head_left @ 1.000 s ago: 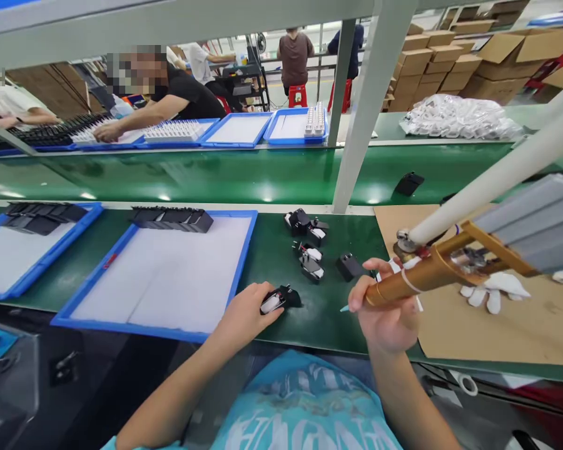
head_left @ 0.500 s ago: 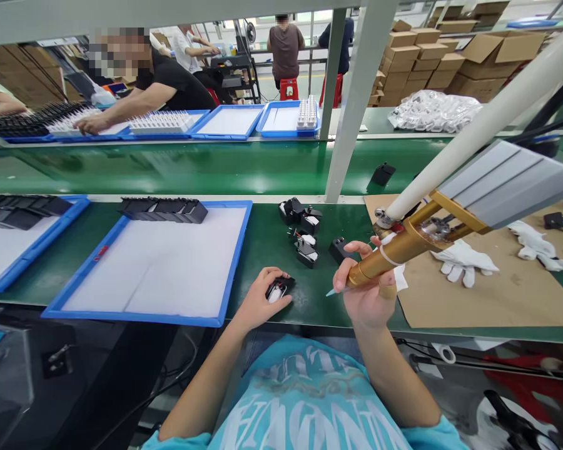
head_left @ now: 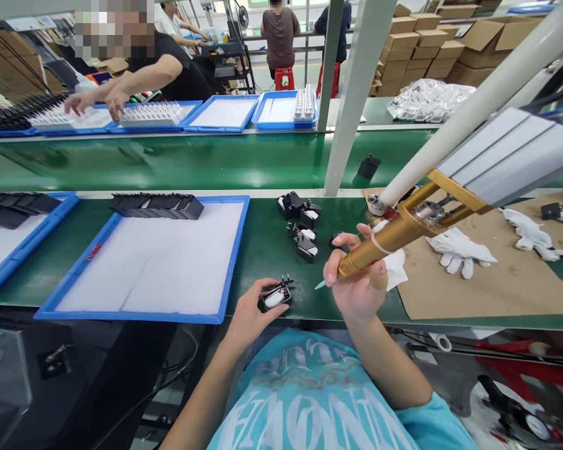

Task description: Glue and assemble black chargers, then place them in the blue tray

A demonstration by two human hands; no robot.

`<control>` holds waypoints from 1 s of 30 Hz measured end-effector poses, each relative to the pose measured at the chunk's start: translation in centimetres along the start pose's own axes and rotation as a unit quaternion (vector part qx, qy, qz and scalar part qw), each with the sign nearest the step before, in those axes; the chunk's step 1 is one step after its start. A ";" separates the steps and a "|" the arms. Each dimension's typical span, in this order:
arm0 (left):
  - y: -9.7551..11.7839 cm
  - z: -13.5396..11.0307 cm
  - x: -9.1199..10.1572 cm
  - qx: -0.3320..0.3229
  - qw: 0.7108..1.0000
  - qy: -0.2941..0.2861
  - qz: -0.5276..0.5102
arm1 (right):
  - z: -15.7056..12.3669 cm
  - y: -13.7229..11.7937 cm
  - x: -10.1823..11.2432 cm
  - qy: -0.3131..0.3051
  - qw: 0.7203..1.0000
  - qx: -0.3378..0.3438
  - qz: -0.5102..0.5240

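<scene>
Between the thumb and fingers of my left hand [head_left: 248,315] is a small black plug housing [head_left: 276,299], near the bench's front edge. Its open side faces up, showing a white part inside, and metal prongs stick out at the far end. My right hand [head_left: 359,294] is wrapped round a gold dispensing gun [head_left: 380,245] that hangs at a slant from above. The gun's teal needle tip [head_left: 320,284] points left toward the housing, apart from it. Several open plug housings [head_left: 304,244] lie farther back, and another black housing [head_left: 338,241] is partly hidden behind my right hand.
To the left, a blue-rimmed tray [head_left: 234,262] holds a row of black housings [head_left: 157,206]. A white pole [head_left: 431,140] crosses at right. White gloves [head_left: 462,251] lie on cardboard [head_left: 450,300]. Beyond the green belt [head_left: 206,162], a person reaches over trays of white parts.
The housing in my left hand has come slightly nearer and tilted, so its inside and prongs show more. My right hand and the gun have shifted left. Across the belt, the person's hands have moved.
</scene>
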State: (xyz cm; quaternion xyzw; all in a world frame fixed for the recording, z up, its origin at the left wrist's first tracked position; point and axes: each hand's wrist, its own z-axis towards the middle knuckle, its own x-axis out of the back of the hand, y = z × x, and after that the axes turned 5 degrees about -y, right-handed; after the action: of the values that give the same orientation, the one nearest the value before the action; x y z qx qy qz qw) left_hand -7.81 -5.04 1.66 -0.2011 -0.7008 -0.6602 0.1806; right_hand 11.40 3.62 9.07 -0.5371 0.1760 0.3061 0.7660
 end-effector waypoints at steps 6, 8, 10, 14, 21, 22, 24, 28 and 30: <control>-0.1 -0.7 0.2 -0.031 0.998 -0.047 0.023 | -0.3 0.7 -2.8 -0.029 0.999 -0.030 -0.018; 0.2 -0.7 -0.1 -0.010 0.999 -0.024 0.035 | -0.4 0.8 -3.5 -0.030 0.998 -0.044 -0.020; 0.8 -0.7 -0.4 0.003 0.999 -0.005 0.050 | -0.5 0.9 -3.9 -0.033 0.998 -0.054 -0.003; 2.4 -0.4 -0.5 -0.017 0.995 0.017 0.093 | -0.6 0.9 -4.2 -0.048 0.997 -0.060 0.025; 4.0 -0.1 0.2 -0.073 0.989 0.048 0.120 | -0.7 0.8 -3.9 -0.031 0.998 -0.046 -0.008; 4.1 -0.1 0.3 -0.075 0.988 0.051 0.125 | -0.7 0.8 -3.9 -0.030 0.999 -0.044 -0.011; 4.2 -0.1 0.3 -0.077 0.987 0.055 0.131 | -0.7 0.9 -3.9 -0.032 0.999 -0.038 -0.011; 4.4 -0.1 0.4 -0.080 0.987 0.054 0.129 | -0.6 0.9 -3.8 -0.041 0.999 -0.034 0.005; 4.4 -0.1 0.4 -0.076 0.988 0.055 0.125 | -0.5 0.8 -3.8 -0.035 0.999 -0.041 0.002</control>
State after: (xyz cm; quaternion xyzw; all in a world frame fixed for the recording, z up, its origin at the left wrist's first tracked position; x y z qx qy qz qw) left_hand -5.85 -4.95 5.60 -0.2637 -0.6069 -0.6937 0.2844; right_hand 8.01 2.23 10.59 -0.5568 0.1375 0.3329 0.7485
